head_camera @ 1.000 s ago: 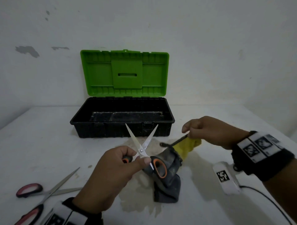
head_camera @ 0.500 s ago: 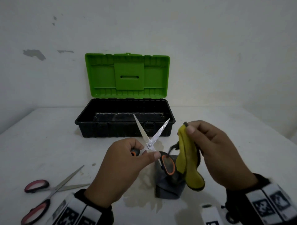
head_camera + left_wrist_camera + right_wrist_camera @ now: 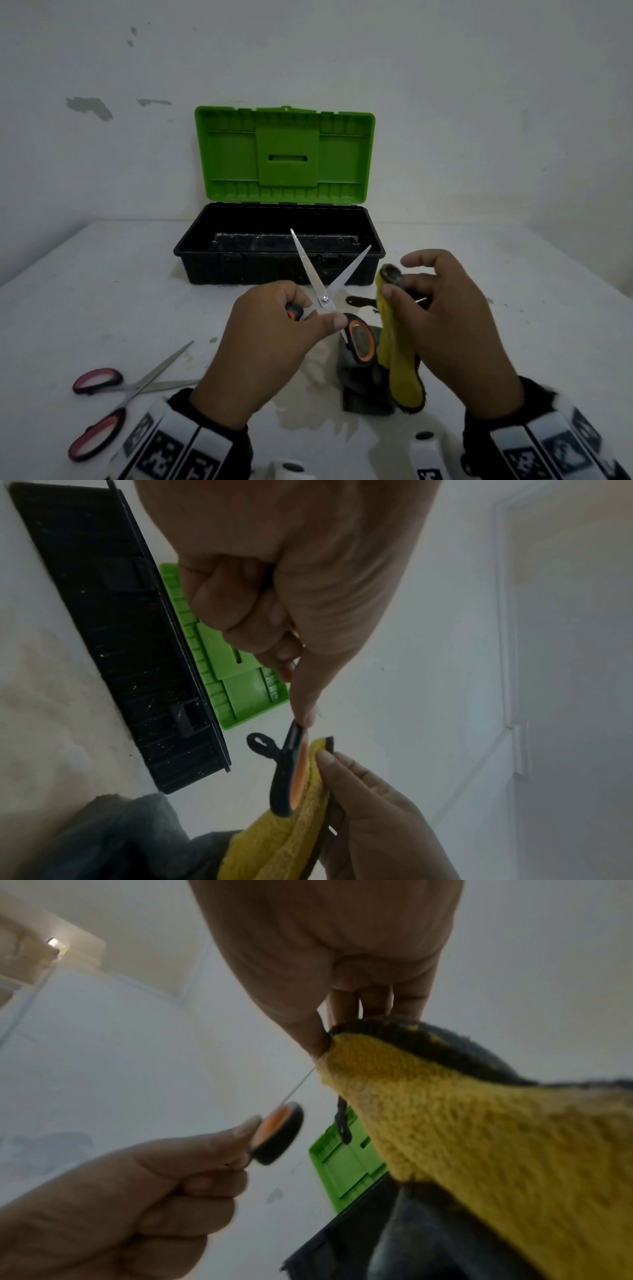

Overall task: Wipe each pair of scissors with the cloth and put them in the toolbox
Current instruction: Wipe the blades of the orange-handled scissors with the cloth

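My left hand [image 3: 274,342] grips the orange-and-black scissors [image 3: 323,291] by one handle, blades spread apart and pointing up toward the toolbox. Their other handle loop [image 3: 359,342] hangs free to the right. My right hand [image 3: 442,318] pinches the upper corner of the yellow-and-grey cloth [image 3: 400,363], lifted just right of the scissors; the lower end of the cloth trails on the table. In the left wrist view the cloth [image 3: 294,818] lies against the free handle [image 3: 291,772]. Behind the hands stands the open black toolbox [image 3: 277,263], its green lid [image 3: 284,157] upright.
A second pair of scissors with red-and-black handles [image 3: 113,397] lies open on the white table [image 3: 85,308] at the front left. A damp stain spreads on the table under the cloth. A white wall rises close behind the toolbox.
My right hand has lifted the cloth off the table and brought it in beside the scissors. The left hand has raised the open scissors slightly.
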Action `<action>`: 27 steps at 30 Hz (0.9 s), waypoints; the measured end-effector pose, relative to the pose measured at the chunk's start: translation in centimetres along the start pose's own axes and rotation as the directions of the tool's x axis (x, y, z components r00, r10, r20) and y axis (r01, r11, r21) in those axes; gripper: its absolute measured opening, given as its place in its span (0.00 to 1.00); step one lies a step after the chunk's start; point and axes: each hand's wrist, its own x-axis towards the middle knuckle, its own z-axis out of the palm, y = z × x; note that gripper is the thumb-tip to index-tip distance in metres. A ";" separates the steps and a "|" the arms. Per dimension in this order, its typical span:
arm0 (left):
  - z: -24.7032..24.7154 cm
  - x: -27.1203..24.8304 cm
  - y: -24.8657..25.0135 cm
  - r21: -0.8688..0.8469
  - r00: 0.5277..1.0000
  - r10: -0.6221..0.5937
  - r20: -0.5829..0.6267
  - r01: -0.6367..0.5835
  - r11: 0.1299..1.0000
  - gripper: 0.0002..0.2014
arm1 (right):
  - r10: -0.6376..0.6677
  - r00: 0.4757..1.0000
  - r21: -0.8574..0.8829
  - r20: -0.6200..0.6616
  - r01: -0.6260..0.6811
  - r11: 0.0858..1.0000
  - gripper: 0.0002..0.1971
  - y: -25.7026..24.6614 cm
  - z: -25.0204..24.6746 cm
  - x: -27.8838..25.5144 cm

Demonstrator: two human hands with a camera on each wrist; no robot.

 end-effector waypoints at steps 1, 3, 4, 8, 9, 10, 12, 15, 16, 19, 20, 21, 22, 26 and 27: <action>-0.1 0.0 0.0 0.001 1.000 -0.003 0.000 0.003 1.000 0.17 | -0.017 1.000 -0.026 -0.016 0.017 1.000 0.11 0.0 -0.1 0.1; 0.0 0.1 0.0 0.008 1.000 0.000 0.008 0.000 1.000 0.17 | -0.077 0.997 -0.036 0.022 0.077 0.996 0.07 -0.3 0.0 0.0; 0.0 0.2 0.0 0.020 1.000 0.004 0.015 -0.004 1.000 0.17 | -0.107 0.992 -0.022 0.060 0.109 0.994 0.06 -0.6 0.2 -0.1; 0.5 0.2 0.2 0.061 0.999 0.001 0.032 -0.003 0.998 0.16 | -0.151 0.983 0.051 0.104 0.146 0.988 0.04 -1.2 1.6 -0.7; 0.5 0.2 0.1 0.066 0.999 0.002 0.032 -0.004 0.998 0.16 | -0.148 0.985 0.069 0.093 0.142 0.988 0.03 -1.2 1.9 -0.7; 0.6 0.2 0.0 0.068 0.999 0.005 0.035 -0.007 0.998 0.16 | -0.141 0.986 0.090 0.088 0.133 0.987 0.03 -1.2 2.3 -0.8; 0.7 0.2 -0.2 0.076 0.999 0.018 0.047 -0.022 0.997 0.16 | -0.116 0.991 0.132 0.072 0.106 0.986 0.04 -1.2 2.9 -0.9; 0.8 0.1 0.0 0.105 0.999 0.023 0.046 -0.027 0.994 0.16 | -0.057 0.998 0.156 0.002 0.056 0.986 0.06 -1.3 3.7 -1.1; 0.7 0.1 0.0 0.103 0.999 0.025 0.040 -0.029 0.994 0.16 | -0.036 0.999 0.163 -0.018 0.038 0.986 0.08 -1.4 3.9 -1.2; 0.6 0.0 -0.1 0.064 0.999 0.045 0.030 -0.047 0.997 0.16 | 0.017 0.998 0.170 -0.066 -0.005 0.985 0.11 -1.3 3.9 -1.2; 0.5 0.0 -0.2 0.040 0.998 0.048 0.032 -0.049 0.998 0.16 | 0.039 0.997 0.192 -0.073 -0.025 0.981 0.11 -1.2 3.7 -1.1; 0.5 0.0 -0.2 0.024 0.998 0.045 0.039 -0.046 0.999 0.16 | 0.061 0.995 0.216 -0.073 -0.044 0.975 0.11 -1.1 3.6 -1.0; 0.5 0.0 -0.3 0.017 0.998 0.041 0.045 -0.042 0.999 0.17 | 0.073 0.995 0.229 -0.070 -0.056 0.972 0.11 -1.1 3.6 -0.9; 0.5 -0.1 -0.4 -0.009 0.998 0.032 0.054 -0.032 0.999 0.17 | 0.076 0.993 0.244 -0.091 -0.051 0.968 0.12 -1.4 3.6 -1.0; 0.4 -0.1 -0.3 -0.011 0.998 0.030 0.057 -0.030 0.999 0.17 | 0.085 0.989 0.260 -0.120 -0.051 0.964 0.12 -1.4 3.4 -0.8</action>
